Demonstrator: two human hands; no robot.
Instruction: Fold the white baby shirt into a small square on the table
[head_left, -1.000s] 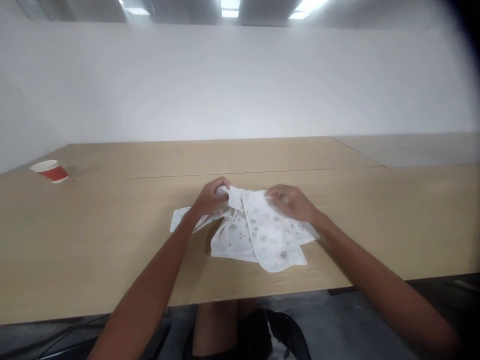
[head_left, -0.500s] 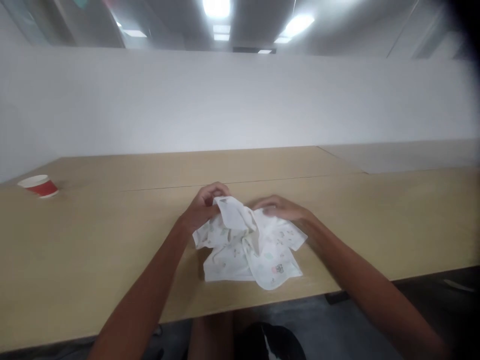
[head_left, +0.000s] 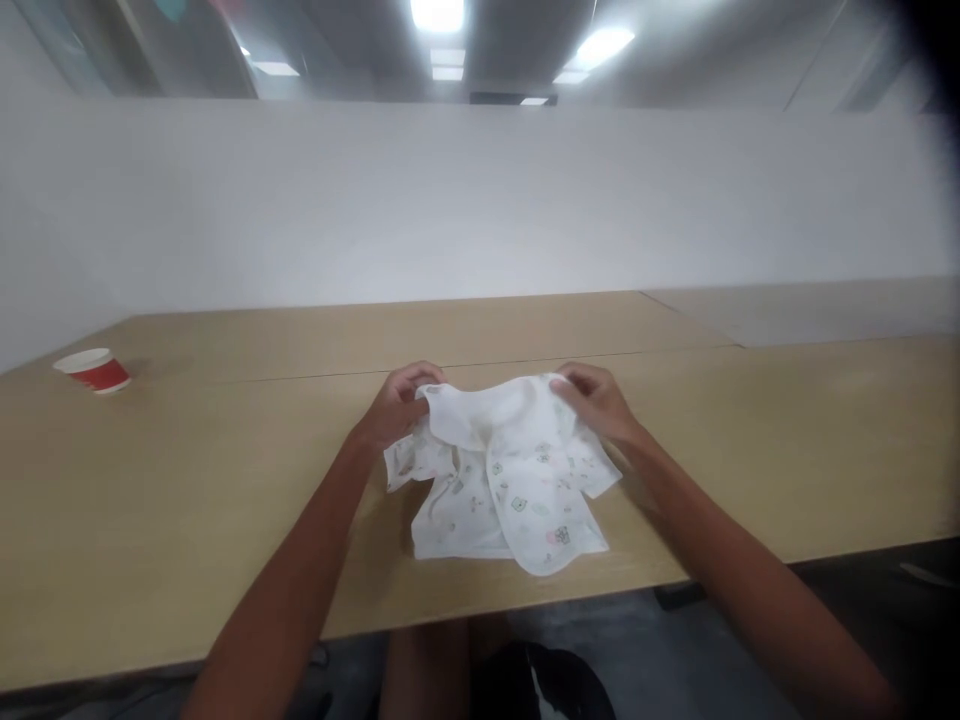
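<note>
A small white baby shirt [head_left: 517, 480] with printed figures lies on the table near its front edge, collar away from me and short sleeves out to both sides. Its front panels overlap down the middle. My left hand [head_left: 401, 402] pinches the cloth at the left shoulder by the collar. At the right shoulder, my right hand [head_left: 598, 400] grips the collar edge, thumb on top and fingers behind. Between the two hands the neckline is raised a little and spread out. The fingers behind the cloth are partly hidden.
A paper cup [head_left: 101, 372] with a red band stands at the table's far left. The wooden table [head_left: 225, 480] has a seam running across it behind my hands. A white wall rises beyond. My legs are below the front edge.
My right hand has moved slightly up and right and now grips the right shoulder. The bunched collar has been pulled out wide and flatter. My left hand keeps its hold.
</note>
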